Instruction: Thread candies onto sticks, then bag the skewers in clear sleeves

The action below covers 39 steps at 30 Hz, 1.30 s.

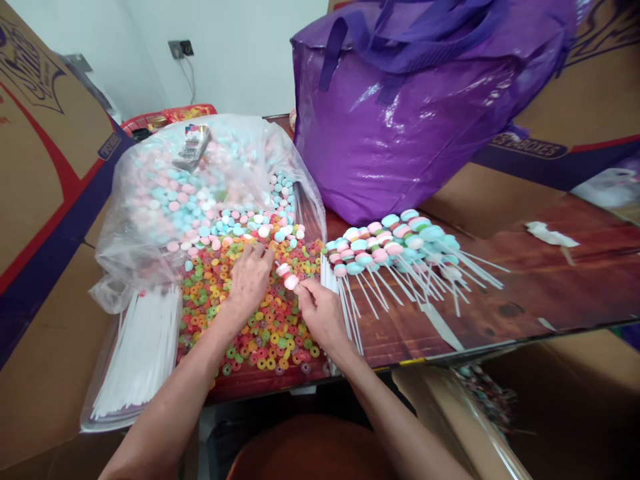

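My right hand (323,313) pinches a marshmallow skewer (287,275), threaded with pink and white pieces and something darker between them. To its left, my left hand (253,277) reaches down into the candy with fingers curled together; whatever they grip is hidden. Around both hands spreads a layer of colourful gummy rings (270,340). Just beyond the fingers, pink, blue and white marshmallows (240,218) spill from a clear plastic bag (135,153). Several finished-looking skewers (395,243) lie stacked to the right, their white sticks pointing toward me.
A bundle of white sticks (140,347) rests in a clear tray at left. More sticks (345,307) lie beside the rings. A large purple bag (400,127) stands at the back. Cardboard boxes (55,167) flank the wooden table (505,293); its front edge runs below my forearms.
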{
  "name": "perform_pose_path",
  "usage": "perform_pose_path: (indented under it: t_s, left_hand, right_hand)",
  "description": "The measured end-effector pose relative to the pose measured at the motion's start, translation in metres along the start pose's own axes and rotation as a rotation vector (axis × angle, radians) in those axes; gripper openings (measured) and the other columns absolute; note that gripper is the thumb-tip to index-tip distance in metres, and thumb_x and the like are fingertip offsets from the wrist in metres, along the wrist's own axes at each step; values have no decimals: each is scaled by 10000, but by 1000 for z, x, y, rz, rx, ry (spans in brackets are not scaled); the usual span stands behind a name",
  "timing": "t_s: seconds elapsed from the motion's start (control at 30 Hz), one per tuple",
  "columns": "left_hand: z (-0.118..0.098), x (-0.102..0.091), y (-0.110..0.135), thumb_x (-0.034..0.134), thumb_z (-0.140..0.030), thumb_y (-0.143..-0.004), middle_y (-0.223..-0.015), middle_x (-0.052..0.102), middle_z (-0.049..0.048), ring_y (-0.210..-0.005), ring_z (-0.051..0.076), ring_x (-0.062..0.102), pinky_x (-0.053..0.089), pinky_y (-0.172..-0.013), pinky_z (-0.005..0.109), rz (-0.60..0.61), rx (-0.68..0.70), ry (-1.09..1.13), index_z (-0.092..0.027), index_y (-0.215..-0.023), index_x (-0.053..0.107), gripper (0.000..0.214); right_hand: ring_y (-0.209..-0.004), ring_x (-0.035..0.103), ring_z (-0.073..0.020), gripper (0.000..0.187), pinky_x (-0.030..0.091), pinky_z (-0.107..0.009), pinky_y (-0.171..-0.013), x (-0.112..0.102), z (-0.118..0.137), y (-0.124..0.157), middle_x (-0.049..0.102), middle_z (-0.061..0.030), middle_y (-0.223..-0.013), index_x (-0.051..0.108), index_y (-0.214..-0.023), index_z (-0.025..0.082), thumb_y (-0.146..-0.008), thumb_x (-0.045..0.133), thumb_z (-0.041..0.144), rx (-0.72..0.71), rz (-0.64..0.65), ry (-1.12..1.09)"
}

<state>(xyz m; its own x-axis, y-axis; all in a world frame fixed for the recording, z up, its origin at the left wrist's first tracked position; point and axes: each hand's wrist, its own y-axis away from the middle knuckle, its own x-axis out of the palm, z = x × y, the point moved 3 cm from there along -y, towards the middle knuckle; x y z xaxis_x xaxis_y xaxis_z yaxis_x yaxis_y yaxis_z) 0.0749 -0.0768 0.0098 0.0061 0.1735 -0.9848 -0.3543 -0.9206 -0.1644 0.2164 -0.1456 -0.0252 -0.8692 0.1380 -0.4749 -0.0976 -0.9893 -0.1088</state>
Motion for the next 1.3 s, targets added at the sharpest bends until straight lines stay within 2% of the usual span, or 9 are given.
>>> perform_pose_path:
  t_s: [0.13, 0.33, 0.6, 0.73, 0.9, 1.07, 1.17, 1.3]
  left_hand:
    - [8, 0, -2, 466, -113, -903, -1088, 600, 139, -1032, 297, 521, 480, -795, 373, -65, -1, 33, -178, -950, 681, 229]
    - [7, 2, -5, 421, -103, -920, -982, 634, 121, -965, 275, 543, 467, -826, 367, -65, 37, 46, -157, -944, 659, 246]
    - [9, 6, 2, 432, -142, -922, -1011, 620, 152, -1030, 303, 537, 449, -887, 403, -131, -26, 56, -139, -1202, 617, 336]
    - [13, 8, 0, 473, -173, -907, -1009, 612, 149, -1004, 304, 535, 454, -886, 406, -161, -68, 107, -149, -1164, 654, 315]
    - [10, 6, -6, 498, -184, -897, -1045, 607, 160, -1024, 321, 541, 462, -856, 409, -94, -75, 116, -172, -1197, 652, 337]
    - [7, 2, -7, 522, -169, -878, -990, 649, 150, -1019, 318, 569, 462, -832, 408, -40, -30, 59, -178, -1039, 683, 227]
    - [12, 2, -4, 533, -157, -872, -975, 687, 123, -1012, 306, 587, 458, -863, 427, -114, -28, 193, -196, -1002, 694, 210]
    - [27, 1, 6, 571, -225, -875, -970, 715, 78, -953, 244, 628, 478, -878, 385, -313, -138, 671, -210, -996, 705, 182]
  right_hand:
    - [-527, 451, -138, 274, 312, -247, -548, 1, -1, 1, 490, 27, -559, 573, -718, 204, -923, 436, 324, -1, 5, 5]
    - [-534, 469, -138, 287, 314, -248, -547, 1, -2, 1, 516, 21, -571, 606, -736, 192, -927, 438, 325, 9, 26, 17]
    - [-513, 456, -133, 292, 313, -243, -528, 0, -4, 2, 525, 18, -578, 631, -743, 189, -927, 443, 316, -23, 4, 13]
    - [-525, 461, -136, 292, 322, -239, -534, 1, -5, 2, 528, 17, -583, 639, -763, 188, -933, 437, 312, -24, -1, 8]
    - [-542, 450, -138, 305, 317, -238, -536, 1, -3, 3, 528, 14, -602, 639, -760, 188, -942, 428, 313, -33, -1, 18]
    - [-540, 447, -135, 298, 309, -238, -536, 1, -2, 3, 518, 20, -591, 640, -758, 186, -939, 440, 311, -35, 0, 35]
    - [-533, 450, -133, 297, 315, -236, -531, 0, -3, 4, 510, 27, -572, 638, -757, 186, -943, 451, 322, -31, -1, 16]
    - [-547, 462, -129, 309, 351, -229, -538, 0, -2, 6, 506, 26, -578, 632, -745, 182, -946, 462, 344, -28, -7, -130]
